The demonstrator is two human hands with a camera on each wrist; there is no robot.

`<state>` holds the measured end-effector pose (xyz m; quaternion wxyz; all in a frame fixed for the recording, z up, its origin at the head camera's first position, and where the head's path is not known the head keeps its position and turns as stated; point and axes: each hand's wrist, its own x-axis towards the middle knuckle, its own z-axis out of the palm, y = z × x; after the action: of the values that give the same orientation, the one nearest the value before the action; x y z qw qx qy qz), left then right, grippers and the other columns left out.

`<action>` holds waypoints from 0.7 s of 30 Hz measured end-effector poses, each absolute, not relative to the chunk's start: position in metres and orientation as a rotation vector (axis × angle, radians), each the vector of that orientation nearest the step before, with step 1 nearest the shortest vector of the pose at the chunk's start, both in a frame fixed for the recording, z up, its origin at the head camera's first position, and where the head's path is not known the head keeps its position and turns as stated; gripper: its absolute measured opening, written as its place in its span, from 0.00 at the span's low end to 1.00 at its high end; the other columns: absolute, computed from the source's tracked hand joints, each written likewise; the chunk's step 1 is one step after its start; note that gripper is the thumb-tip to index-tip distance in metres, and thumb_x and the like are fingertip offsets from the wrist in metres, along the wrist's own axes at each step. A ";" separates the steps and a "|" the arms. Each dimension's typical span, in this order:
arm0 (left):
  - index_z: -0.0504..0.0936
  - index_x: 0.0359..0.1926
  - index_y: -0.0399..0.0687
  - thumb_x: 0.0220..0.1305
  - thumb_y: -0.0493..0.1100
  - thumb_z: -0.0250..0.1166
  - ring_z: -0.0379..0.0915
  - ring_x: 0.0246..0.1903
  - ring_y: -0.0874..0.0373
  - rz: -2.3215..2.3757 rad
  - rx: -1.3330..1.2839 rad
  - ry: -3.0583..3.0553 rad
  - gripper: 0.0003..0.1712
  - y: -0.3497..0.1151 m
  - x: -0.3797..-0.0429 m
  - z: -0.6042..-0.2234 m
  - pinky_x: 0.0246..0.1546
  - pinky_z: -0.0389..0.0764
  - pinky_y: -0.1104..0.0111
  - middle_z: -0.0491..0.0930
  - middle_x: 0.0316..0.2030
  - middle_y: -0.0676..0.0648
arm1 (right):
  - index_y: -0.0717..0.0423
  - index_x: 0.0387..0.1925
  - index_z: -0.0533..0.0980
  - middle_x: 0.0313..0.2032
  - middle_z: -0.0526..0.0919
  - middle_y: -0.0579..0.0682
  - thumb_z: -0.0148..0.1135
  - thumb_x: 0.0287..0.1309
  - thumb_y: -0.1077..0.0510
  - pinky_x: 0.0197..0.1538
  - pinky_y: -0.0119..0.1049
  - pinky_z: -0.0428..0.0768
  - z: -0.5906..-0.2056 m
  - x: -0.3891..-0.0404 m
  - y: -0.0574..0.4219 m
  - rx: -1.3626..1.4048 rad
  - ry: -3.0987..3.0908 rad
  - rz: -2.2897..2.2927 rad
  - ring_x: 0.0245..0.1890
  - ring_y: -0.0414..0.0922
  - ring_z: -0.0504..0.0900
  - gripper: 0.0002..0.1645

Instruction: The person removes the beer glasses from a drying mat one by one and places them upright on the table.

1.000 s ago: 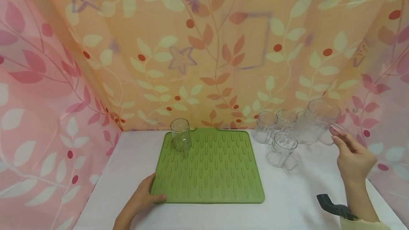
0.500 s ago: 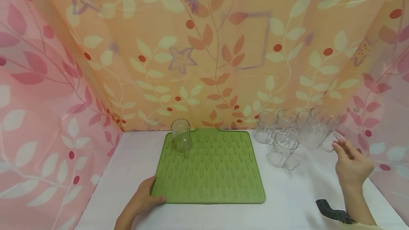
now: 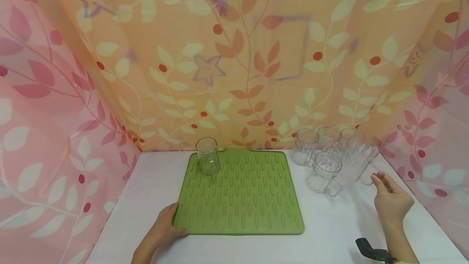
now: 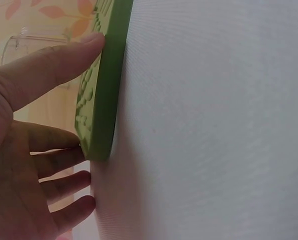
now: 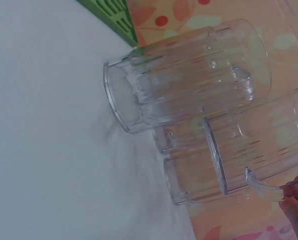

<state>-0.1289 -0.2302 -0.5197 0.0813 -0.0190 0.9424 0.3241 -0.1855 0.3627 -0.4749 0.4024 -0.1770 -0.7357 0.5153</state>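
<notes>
My right hand (image 3: 393, 201) pinches the handle of a clear glass mug (image 5: 259, 137), which blurs against the glass behind it in the head view. In the right wrist view its base appears raised off the table. Just left of it stand several similar mugs, the nearest one (image 3: 326, 172) upright with its handle toward me. My left hand (image 3: 163, 223) rests at the near left corner of a green ridged mat (image 3: 238, 194). Its thumb (image 4: 64, 57) lies over the front edge, and the other fingers touch the left edge and tablecloth. Another mug (image 3: 207, 156) stands upright on the mat's far left corner.
White cloth covers the table (image 3: 267, 249). A patterned orange curtain (image 3: 234, 72) rises right behind the mat and mugs, with pink curtains on both sides. A black curved piece (image 3: 371, 249) sits by my right wrist.
My right hand has come down and slightly left with the glass mug, lowering it beside the other mugs. The left hand stays at the mat's corner.
</notes>
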 end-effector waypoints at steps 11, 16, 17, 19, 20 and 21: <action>0.58 0.69 0.24 0.36 0.45 0.82 0.54 0.67 0.28 0.930 -0.054 2.826 0.63 -0.229 -0.128 -0.517 0.68 0.60 0.39 0.61 0.67 0.26 | 0.73 0.47 0.80 0.26 0.75 0.10 0.68 0.54 0.69 0.34 0.07 0.74 -0.503 -0.193 0.360 -0.423 -1.839 1.260 0.26 0.14 0.76 0.18; 0.58 0.69 0.25 0.36 0.45 0.81 0.54 0.68 0.29 0.934 -0.070 2.817 0.63 -0.228 -0.127 -0.517 0.68 0.59 0.39 0.60 0.67 0.26 | 0.75 0.46 0.79 0.25 0.74 0.10 0.67 0.54 0.70 0.33 0.06 0.73 -0.513 -0.196 0.361 -0.419 -1.855 1.244 0.26 0.13 0.75 0.17; 0.58 0.70 0.26 0.36 0.45 0.81 0.54 0.68 0.29 0.931 -0.074 2.815 0.63 -0.228 -0.127 -0.517 0.68 0.59 0.39 0.60 0.67 0.26 | 0.76 0.47 0.79 0.25 0.74 0.10 0.67 0.54 0.70 0.33 0.06 0.73 -0.515 -0.196 0.361 -0.418 -1.852 1.256 0.26 0.13 0.76 0.18; 0.58 0.69 0.25 0.36 0.45 0.81 0.54 0.68 0.29 0.924 -0.077 2.812 0.62 -0.227 -0.127 -0.516 0.68 0.59 0.39 0.60 0.68 0.26 | 0.77 0.47 0.78 0.25 0.75 0.11 0.67 0.53 0.72 0.34 0.07 0.73 -0.520 -0.196 0.363 -0.417 -1.846 1.285 0.27 0.13 0.76 0.18; 0.58 0.69 0.25 0.37 0.45 0.81 0.53 0.68 0.29 0.919 -0.076 2.812 0.62 -0.227 -0.127 -0.516 0.68 0.59 0.39 0.60 0.68 0.26 | 0.77 0.47 0.78 0.25 0.75 0.11 0.66 0.52 0.73 0.34 0.07 0.74 -0.523 -0.197 0.364 -0.416 -1.844 1.305 0.27 0.13 0.77 0.19; 0.58 0.69 0.25 0.37 0.45 0.81 0.53 0.68 0.29 0.914 -0.076 2.811 0.62 -0.227 -0.127 -0.515 0.68 0.59 0.39 0.60 0.68 0.26 | 0.77 0.47 0.78 0.26 0.75 0.11 0.66 0.52 0.74 0.34 0.07 0.74 -0.526 -0.197 0.365 -0.417 -1.846 1.318 0.27 0.13 0.77 0.19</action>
<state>-0.1274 -0.2274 -0.5153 0.0920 -0.0254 0.9466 0.3079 -0.1966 0.3649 -0.5258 0.4057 -0.1652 -0.7315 0.5225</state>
